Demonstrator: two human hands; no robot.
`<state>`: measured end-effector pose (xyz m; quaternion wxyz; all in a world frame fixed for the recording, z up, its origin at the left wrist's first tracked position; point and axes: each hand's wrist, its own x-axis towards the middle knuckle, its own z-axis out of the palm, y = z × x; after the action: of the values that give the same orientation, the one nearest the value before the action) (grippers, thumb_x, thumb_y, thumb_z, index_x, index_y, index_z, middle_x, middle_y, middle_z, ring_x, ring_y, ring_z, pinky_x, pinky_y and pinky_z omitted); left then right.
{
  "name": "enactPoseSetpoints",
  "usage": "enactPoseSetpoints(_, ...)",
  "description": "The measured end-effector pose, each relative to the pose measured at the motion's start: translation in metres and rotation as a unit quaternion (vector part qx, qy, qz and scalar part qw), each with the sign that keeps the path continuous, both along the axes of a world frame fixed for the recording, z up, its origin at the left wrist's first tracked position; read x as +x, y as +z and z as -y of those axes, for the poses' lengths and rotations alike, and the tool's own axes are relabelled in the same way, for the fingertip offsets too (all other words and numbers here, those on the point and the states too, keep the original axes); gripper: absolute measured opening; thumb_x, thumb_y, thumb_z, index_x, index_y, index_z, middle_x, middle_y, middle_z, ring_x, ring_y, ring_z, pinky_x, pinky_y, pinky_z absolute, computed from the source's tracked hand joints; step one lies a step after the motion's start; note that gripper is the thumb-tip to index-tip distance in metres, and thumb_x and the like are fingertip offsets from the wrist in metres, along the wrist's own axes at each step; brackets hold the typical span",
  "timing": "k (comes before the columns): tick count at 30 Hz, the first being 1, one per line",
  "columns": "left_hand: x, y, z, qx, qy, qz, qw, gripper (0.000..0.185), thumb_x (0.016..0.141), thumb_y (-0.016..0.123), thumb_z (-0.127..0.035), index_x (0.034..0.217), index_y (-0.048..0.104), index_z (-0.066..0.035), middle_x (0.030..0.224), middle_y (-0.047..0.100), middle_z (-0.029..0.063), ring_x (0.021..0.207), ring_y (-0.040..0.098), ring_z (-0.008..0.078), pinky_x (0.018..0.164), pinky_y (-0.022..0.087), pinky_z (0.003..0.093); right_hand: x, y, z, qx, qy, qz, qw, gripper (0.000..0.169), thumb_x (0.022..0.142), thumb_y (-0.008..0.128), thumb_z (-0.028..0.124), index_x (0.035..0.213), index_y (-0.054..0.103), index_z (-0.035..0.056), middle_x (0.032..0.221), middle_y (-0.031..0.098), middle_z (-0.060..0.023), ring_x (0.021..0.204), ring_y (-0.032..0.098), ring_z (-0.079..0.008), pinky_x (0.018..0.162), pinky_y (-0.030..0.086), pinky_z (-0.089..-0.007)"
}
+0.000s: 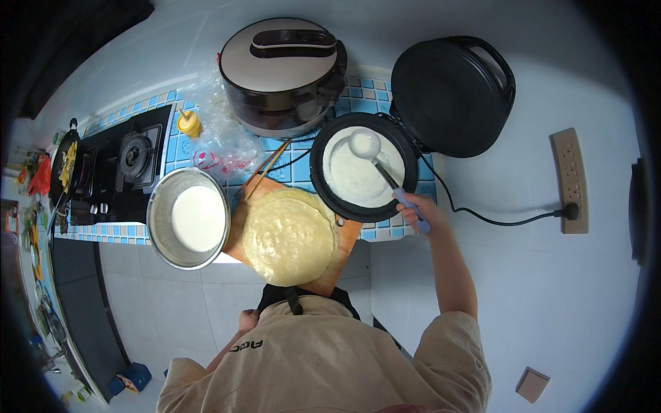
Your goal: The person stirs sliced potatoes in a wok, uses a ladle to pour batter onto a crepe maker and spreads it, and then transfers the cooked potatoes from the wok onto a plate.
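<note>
My right hand is closed around the lavender handle of a ladle. The ladle's bowl lies in white batter, which covers most of the round black plate of an electric griddle. Beside the griddle, a stack of thin round pancakes rests on a wooden cutting board. To its left stands a metal bowl with more white batter inside. My left hand hangs curled at my left side, against my clothing, its fingers mostly hidden.
The griddle's black lid is raised, its cord running to a wall socket. A large lidded electric cooker stands behind. Chopsticks, a plastic bag and a yellow-capped container lie near a gas stove holding a pan of food.
</note>
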<state>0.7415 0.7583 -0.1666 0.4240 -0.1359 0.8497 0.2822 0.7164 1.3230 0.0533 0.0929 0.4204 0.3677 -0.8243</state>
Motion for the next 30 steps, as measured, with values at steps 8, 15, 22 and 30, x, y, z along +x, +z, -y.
enactPoseSetpoints(8,0.0,-0.006,0.001,0.008,-0.005,-0.012,1.0,0.033,0.075,0.05,-0.028,0.079,0.066,0.001,0.075,0.062,0.0243,0.077,0.062,0.0367,0.069,0.047,0.0413,0.051,0.023,0.039,0.169,0.194,0.107,0.96,0.017,0.086,0.052,0.017,0.09,0.05,0.0003,0.062,0.051,-0.0044,0.044,0.043,-0.0093,0.037,0.034,-0.0221)
enactPoseSetpoints(15,-0.006,-0.011,0.0,-0.001,-0.039,0.004,0.999,0.033,0.075,0.05,-0.03,0.082,0.067,-0.002,0.078,0.061,0.0244,0.08,0.061,0.0373,0.072,0.048,0.0416,0.109,0.034,0.031,0.166,0.058,0.162,0.971,0.016,0.087,0.051,0.017,0.09,0.05,0.0019,0.067,0.052,-0.0082,0.043,0.042,-0.0092,0.034,0.031,-0.0213)
enactPoseSetpoints(22,-0.008,-0.002,0.002,0.011,-0.051,0.01,0.999,0.034,0.076,0.049,-0.03,0.081,0.067,-0.002,0.08,0.062,0.024,0.081,0.061,0.0373,0.072,0.047,0.0421,0.066,0.007,0.014,0.136,0.057,0.076,0.986,0.019,0.087,0.053,0.018,0.095,0.049,0.0025,0.067,0.051,-0.0055,0.045,0.042,-0.0079,0.036,0.033,-0.0212)
enactPoseSetpoints(30,-0.003,0.0,0.001,0.033,-0.03,-0.004,0.999,0.032,0.075,0.048,-0.027,0.08,0.067,-0.001,0.079,0.061,0.0241,0.081,0.06,0.0376,0.072,0.047,0.0418,0.045,0.013,0.041,0.183,0.208,0.108,0.955,0.02,0.088,0.052,0.02,0.093,0.051,0.0014,0.069,0.051,-0.0027,0.05,0.044,-0.0073,0.041,0.037,-0.0224)
